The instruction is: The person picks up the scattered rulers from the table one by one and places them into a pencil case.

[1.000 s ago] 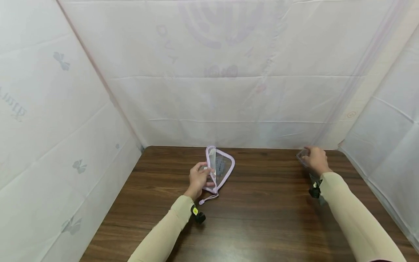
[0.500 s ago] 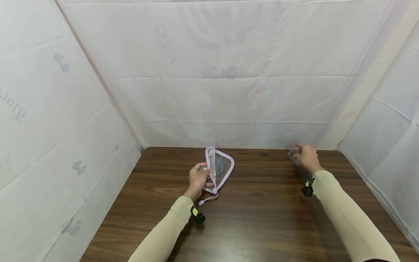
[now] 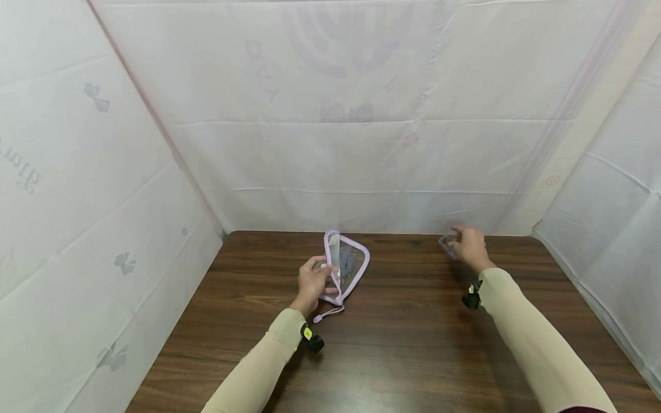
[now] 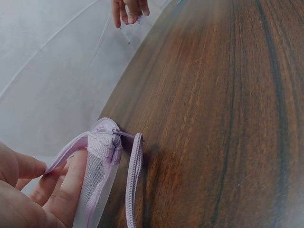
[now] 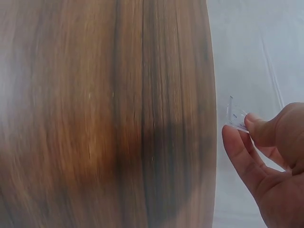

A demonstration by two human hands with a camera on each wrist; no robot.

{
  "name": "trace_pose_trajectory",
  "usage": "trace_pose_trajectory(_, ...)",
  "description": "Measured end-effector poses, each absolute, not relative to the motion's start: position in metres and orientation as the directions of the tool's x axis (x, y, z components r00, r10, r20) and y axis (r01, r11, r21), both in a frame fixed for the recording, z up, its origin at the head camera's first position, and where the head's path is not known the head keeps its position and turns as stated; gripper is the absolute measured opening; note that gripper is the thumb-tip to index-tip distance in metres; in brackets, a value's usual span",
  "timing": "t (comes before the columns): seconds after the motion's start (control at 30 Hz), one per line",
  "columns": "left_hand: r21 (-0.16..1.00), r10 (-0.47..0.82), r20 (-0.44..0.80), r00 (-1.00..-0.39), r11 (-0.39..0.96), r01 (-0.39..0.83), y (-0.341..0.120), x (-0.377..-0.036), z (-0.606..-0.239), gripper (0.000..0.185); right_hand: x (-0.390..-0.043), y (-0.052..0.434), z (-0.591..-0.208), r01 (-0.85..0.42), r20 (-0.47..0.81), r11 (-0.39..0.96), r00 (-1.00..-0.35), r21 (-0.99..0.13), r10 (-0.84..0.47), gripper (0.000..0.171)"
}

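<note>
A dark wooden surface [image 3: 413, 344] carries a clear pouch [image 3: 347, 265] with lilac trim, standing on edge near the surface's far edge. The left hand [image 3: 312, 282] grips the pouch's near rim, fingers curled round it. To the right of the pouch, well apart, the right hand [image 3: 469, 246] pinches a small clear piece [image 3: 446, 243] above the surface.

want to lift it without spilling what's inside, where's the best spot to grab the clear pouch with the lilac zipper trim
Probably the clear pouch with lilac zipper trim is best pinched at its lilac edge by the near corner, coming from the left, where the left hand already grips it. That trim is thicker than the slippery clear panel, and the zipper mouth gapes there, so holding it keeps the opening up. The right hand holds a small clear piece.
</note>
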State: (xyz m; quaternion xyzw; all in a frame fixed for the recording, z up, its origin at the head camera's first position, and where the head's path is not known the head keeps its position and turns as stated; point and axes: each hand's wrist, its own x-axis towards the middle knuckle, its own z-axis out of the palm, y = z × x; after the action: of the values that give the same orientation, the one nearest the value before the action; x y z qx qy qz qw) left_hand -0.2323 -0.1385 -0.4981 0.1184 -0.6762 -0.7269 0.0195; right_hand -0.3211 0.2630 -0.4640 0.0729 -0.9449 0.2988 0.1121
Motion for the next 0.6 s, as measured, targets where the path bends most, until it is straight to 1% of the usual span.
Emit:
trace_pose_trajectory(0.13,0.987,-0.190,-0.150,-0.970,-0.089,-0.135,-0.138,-0.232,-0.498,0.029,-0.322,0.256,-0.466,-0.200,0.245,0.792,-0.967,-0.576,-0.066,0.047)
trace_pose_trajectory(0.37,0.988,-0.186,-0.140,-0.973,-0.086,-0.126,-0.138,-0.232,-0.499,0.029,-0.327,0.245,-0.471,-0.217,0.262,0.767,-0.963,-0.603,-0.066,0.046)
trace_pose_trajectory(0.6,0.988,-0.185,-0.140,-0.973,-0.089,-0.126,-0.137,-0.232,-0.498,0.028,-0.329,0.231,-0.472,-0.194,0.208,0.740,-0.975,-0.644,-0.075,0.048)
